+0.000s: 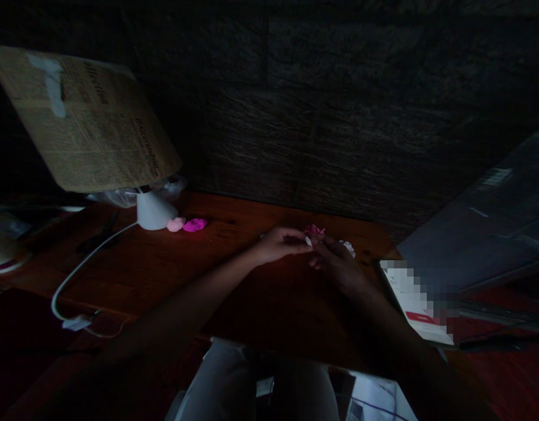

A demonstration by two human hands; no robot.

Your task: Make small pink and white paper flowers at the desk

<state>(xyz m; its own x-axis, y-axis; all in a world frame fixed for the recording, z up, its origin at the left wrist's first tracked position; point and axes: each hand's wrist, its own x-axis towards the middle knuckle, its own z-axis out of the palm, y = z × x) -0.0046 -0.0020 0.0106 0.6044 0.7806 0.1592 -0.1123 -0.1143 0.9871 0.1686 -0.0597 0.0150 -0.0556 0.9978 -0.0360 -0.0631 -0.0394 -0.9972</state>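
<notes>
Over the wooden table, my left hand (278, 245) is closed in a pinch, its fingertips meeting those of my right hand (337, 262). Between them shows a small white piece (308, 240), soft-looking, its kind too small to tell. The right hand's fingers are curled and pinch the same piece. Just behind the fingertips lies a ruffled pink thing (315, 230), partly covered by the hands. A white ruffled thing (349, 248) rests on the table beside my right hand, partly hidden by it. Further left sit a pale pink lump (176, 224) and a magenta lump (195, 224), side by side.
A lamp with a newspaper-print shade (98, 123) and white base (154, 211) stands at the left, its white cable (58, 286) hanging over the table edge. A book or box (414, 304) lies at the right edge. Behind the wooden table (164, 275) rises a dark brick-patterned wall (295, 117).
</notes>
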